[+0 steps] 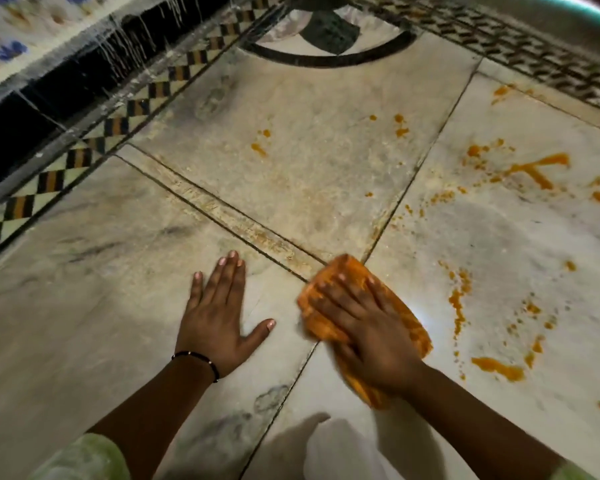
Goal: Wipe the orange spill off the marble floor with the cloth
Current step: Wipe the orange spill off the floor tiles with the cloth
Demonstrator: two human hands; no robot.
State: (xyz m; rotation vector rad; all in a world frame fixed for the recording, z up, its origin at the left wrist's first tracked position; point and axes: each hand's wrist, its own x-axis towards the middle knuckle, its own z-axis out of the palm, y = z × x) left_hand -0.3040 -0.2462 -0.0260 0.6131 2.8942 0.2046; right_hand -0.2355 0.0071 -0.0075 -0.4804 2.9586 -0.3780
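Orange-stained folded cloth (pixel 364 323) is pressed flat under the spread right hand (pixel 371 327) at 6 o'clock; left hand (pixel 219 313) braced spread on the marble floor (pixel 291 168). Orange spill (pixel 534 168) at 3 o'clock risks being smeared by the saturated cloth.

The right hand (pixel 368 327) hides much of the cloth (pixel 406 323) (blurred edges).

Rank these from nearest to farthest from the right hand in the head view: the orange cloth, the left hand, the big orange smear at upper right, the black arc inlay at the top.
From the right hand:
1. Orange cloth, directly under its palm.
2. Left hand, flat on the floor beside it.
3. Big orange smear, up and to the right.
4. Black arc inlay, at the top edge.
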